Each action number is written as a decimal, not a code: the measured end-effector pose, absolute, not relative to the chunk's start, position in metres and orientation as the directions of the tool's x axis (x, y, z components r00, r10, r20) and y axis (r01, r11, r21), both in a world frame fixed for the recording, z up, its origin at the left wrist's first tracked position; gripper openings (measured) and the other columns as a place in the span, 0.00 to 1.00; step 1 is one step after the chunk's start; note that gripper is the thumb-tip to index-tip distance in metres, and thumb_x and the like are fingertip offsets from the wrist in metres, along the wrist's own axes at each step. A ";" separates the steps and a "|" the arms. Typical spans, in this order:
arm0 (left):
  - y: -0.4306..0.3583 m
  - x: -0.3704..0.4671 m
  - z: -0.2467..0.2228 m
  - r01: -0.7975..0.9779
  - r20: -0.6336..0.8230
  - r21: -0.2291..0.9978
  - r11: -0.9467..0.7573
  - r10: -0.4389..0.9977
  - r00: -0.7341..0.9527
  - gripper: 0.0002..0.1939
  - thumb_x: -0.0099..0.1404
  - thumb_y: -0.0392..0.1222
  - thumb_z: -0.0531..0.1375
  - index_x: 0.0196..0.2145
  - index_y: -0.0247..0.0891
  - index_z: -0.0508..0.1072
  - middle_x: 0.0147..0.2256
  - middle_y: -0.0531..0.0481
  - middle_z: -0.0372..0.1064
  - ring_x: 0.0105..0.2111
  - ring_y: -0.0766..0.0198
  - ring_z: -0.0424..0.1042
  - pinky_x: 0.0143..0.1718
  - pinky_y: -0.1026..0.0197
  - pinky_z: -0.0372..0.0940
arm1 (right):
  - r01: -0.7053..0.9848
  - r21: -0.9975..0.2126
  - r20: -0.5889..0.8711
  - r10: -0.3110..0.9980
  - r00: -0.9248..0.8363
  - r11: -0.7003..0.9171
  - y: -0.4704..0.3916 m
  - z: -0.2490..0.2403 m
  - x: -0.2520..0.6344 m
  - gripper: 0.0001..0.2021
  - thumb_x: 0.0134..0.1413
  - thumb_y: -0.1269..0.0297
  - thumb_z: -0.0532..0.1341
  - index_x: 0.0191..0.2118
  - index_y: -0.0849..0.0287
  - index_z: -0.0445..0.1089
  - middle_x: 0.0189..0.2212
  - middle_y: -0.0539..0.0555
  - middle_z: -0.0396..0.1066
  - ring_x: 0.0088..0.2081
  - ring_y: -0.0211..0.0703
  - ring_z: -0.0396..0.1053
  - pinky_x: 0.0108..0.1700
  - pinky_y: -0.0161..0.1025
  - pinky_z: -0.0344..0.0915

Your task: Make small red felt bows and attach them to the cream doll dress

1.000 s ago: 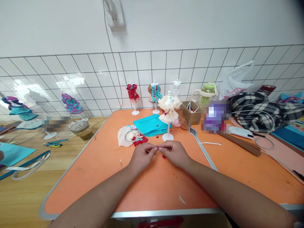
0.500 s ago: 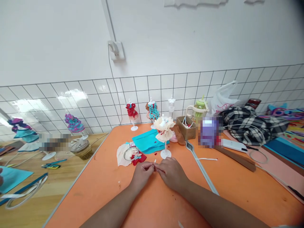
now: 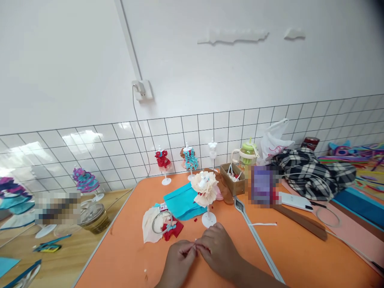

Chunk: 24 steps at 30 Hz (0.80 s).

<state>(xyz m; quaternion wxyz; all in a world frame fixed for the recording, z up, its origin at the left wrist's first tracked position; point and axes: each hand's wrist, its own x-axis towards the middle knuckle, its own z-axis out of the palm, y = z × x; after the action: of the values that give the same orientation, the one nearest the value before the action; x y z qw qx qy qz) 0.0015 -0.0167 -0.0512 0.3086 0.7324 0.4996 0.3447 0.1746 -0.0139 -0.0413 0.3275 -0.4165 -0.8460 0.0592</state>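
Note:
On the orange table, my left hand and my right hand meet fingertip to fingertip. Both pinch a tiny whitish piece, mostly hidden by the fingers. Just beyond them stands a small white dress form wearing a ruffled cream paper dress. Turquoise paper lies behind and left of it. Cream paper, red scraps and a metal ring lie left of the stand.
Dress forms in red, turquoise and plain white stand by the wall. At right are a brown box, a green-lidded cup, a white phone and checked cloth. A lidded jar sits at left.
The whole view has tilted up, so table and hands appear lower. My hands stay pinched together. A bystander's fingers at the far left edge have left view.

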 end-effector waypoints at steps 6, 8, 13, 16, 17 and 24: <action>-0.017 0.002 -0.055 0.580 0.197 0.748 -0.323 0.942 0.271 0.17 0.60 0.40 0.52 0.18 0.36 0.73 0.19 0.51 0.66 0.22 0.67 0.66 0.25 0.69 0.59 | 0.717 -0.320 0.485 0.757 -0.438 0.620 -0.010 -0.051 0.167 0.05 0.56 0.67 0.57 0.31 0.54 0.69 0.26 0.48 0.71 0.32 0.38 0.63 0.41 0.40 0.48; -0.017 0.003 -0.054 0.573 0.196 0.754 -0.321 0.943 0.270 0.16 0.60 0.39 0.52 0.19 0.37 0.73 0.19 0.51 0.67 0.22 0.67 0.66 0.26 0.69 0.59 | 0.734 -0.314 0.481 0.767 -0.425 0.603 -0.010 -0.051 0.165 0.04 0.54 0.67 0.57 0.30 0.55 0.68 0.26 0.48 0.70 0.31 0.38 0.63 0.41 0.40 0.48; -0.020 0.006 -0.050 0.554 0.213 0.768 -0.323 0.943 0.255 0.16 0.61 0.40 0.53 0.20 0.37 0.74 0.20 0.51 0.67 0.22 0.67 0.66 0.25 0.69 0.59 | 0.759 -0.411 0.380 0.852 -0.360 0.504 -0.014 -0.038 0.163 0.04 0.51 0.70 0.58 0.29 0.55 0.68 0.28 0.47 0.71 0.32 0.38 0.64 0.37 0.38 0.49; -0.021 0.006 -0.049 0.538 0.225 0.773 -0.336 0.938 0.263 0.15 0.61 0.39 0.53 0.22 0.37 0.76 0.21 0.50 0.68 0.23 0.67 0.67 0.26 0.69 0.59 | 0.742 -0.520 0.287 0.905 -0.315 0.423 -0.014 -0.029 0.166 0.04 0.52 0.69 0.58 0.30 0.54 0.70 0.28 0.46 0.71 0.32 0.37 0.65 0.36 0.36 0.51; -0.021 0.005 -0.049 0.528 0.224 0.780 -0.335 0.938 0.264 0.14 0.61 0.39 0.54 0.23 0.37 0.76 0.21 0.50 0.69 0.23 0.67 0.67 0.26 0.69 0.60 | 0.719 -0.561 0.258 0.912 -0.319 0.410 -0.014 -0.027 0.167 0.05 0.53 0.68 0.58 0.31 0.54 0.71 0.28 0.46 0.71 0.32 0.37 0.65 0.35 0.35 0.51; -0.018 0.003 -0.052 0.431 0.200 0.849 -0.305 0.941 0.273 0.12 0.61 0.40 0.55 0.28 0.37 0.78 0.24 0.48 0.72 0.25 0.66 0.69 0.28 0.68 0.63 | 0.571 -0.761 0.153 0.940 -0.304 0.308 -0.013 -0.034 0.176 0.08 0.55 0.65 0.57 0.34 0.54 0.75 0.28 0.49 0.72 0.31 0.37 0.67 0.31 0.32 0.55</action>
<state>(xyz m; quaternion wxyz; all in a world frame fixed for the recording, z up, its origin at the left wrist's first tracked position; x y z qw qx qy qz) 0.0028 -0.0179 -0.0519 0.3459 0.7189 0.4771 0.3687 0.1758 -0.0129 -0.0337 0.3058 -0.5046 -0.7487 0.3021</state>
